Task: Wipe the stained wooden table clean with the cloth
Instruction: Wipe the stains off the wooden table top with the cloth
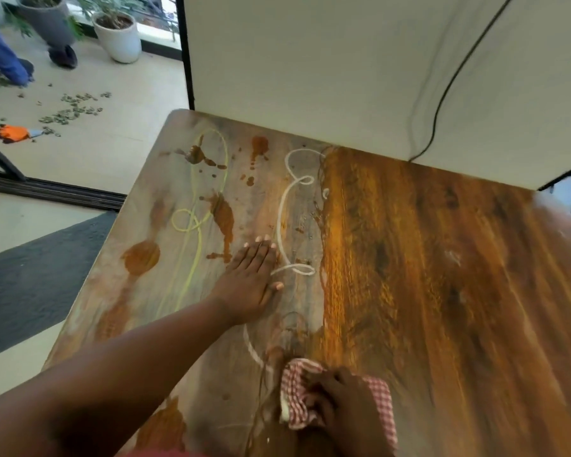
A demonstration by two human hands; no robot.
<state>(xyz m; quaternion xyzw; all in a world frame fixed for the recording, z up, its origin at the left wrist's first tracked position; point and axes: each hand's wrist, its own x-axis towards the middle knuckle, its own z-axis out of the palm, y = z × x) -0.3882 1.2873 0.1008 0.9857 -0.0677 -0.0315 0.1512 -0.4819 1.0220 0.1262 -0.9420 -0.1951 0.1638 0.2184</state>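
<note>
At the bottom centre of the frame the right hand (346,407) has its fingers curled into a bunched red-checked cloth (297,387), pressing it onto the worktop (442,258) right at the border between the clean glossy wood on the right and the dull, stained wood on the left. To do this stroke well, I judge the cloth should be spread flatter under the palm and pulled in overlapping passes leftward from that border, so smears are not dragged back over the cleaned part.

Just above, in the middle of the frame, the left hand (254,282) lies flat with straight fingers on the soiled side, its grip released, bracing the body; it will likely need lifting before the cloth reaches there.

Farther up sit brown stains (223,216), a yellow scribble (187,221) and a white scribble (282,212).

The near edge of the worktop is cut off by the frame, the cloth's lower part is hidden under the hand, and motion blur softens the right corner.
</note>
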